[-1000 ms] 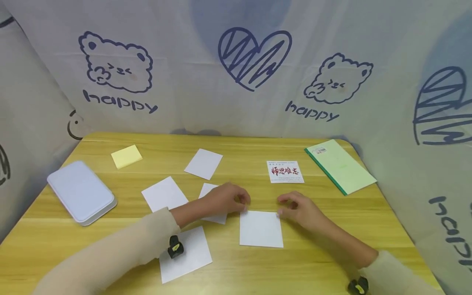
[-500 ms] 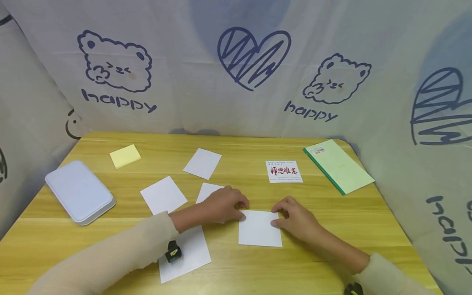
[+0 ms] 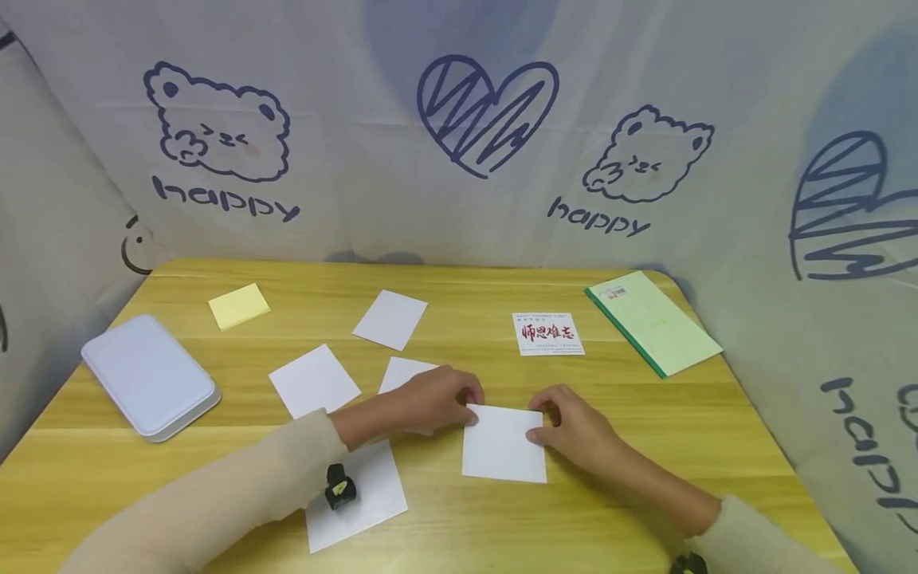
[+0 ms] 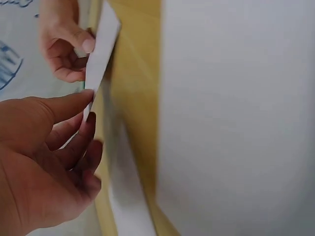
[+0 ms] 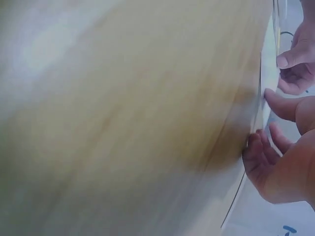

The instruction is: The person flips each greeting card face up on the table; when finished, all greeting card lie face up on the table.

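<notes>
A square white card lies in front of me, its far edge slightly raised off the wooden table. My left hand pinches its far left corner between thumb and fingers. At the far right corner, my right hand pinches the same card. In the left wrist view the card appears nearly edge-on, spanning the two hands. The right wrist view also has the right hand gripping the card's edge. Another white card is partly covered by my left hand, and one more lies under the left forearm.
Two white cards lie farther left. A card with red characters and a green notebook are at the back right. Yellow sticky notes and a white case sit left. A printed cloth hangs behind the table.
My right hand has moved inward onto the card's far right corner, and the left has closed onto its far left corner. The far edge has risen slightly.
</notes>
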